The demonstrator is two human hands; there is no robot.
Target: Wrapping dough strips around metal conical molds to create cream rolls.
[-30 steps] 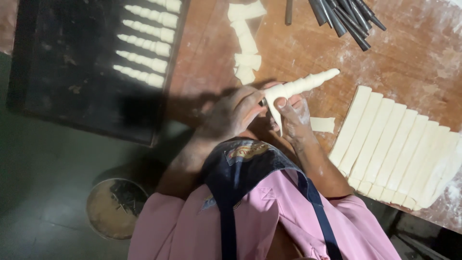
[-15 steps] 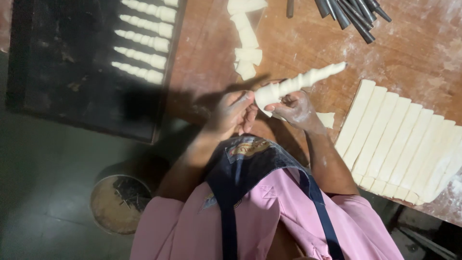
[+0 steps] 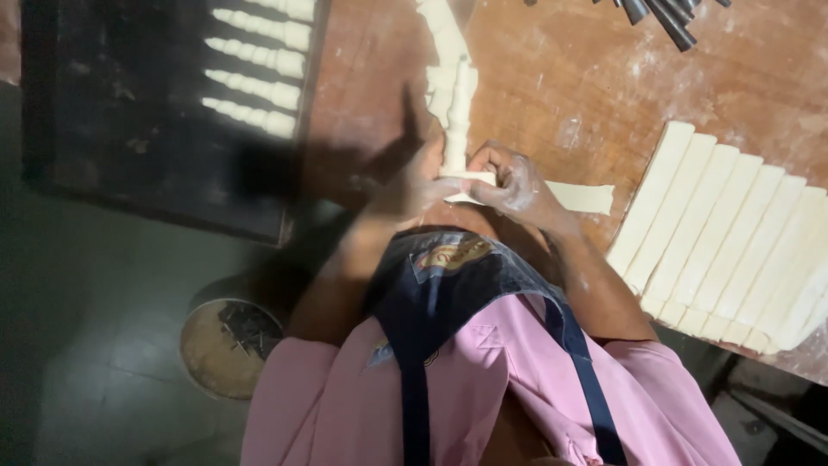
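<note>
Both hands meet at the table's near edge around a dough-wrapped cone [image 3: 460,116] that points away from me. My left hand [image 3: 412,185] grips its wide base from the left. My right hand [image 3: 516,183] pinches the loose end of the dough strip at the base. A short flat dough strip [image 3: 582,198] lies just right of my right hand. Several cut dough strips [image 3: 723,242] lie side by side on the floured wooden table [image 3: 604,95] at the right.
A dark baking tray [image 3: 129,129] on the left carries several finished wrapped cones [image 3: 259,73]. Bare metal cone moulds [image 3: 660,13] lie at the top right. Dough scraps [image 3: 440,34] sit behind the hands. A round bowl [image 3: 226,345] rests on the floor at lower left.
The wrapped cone has swung from pointing right to pointing straight away from me, and both hands have shifted to its base.
</note>
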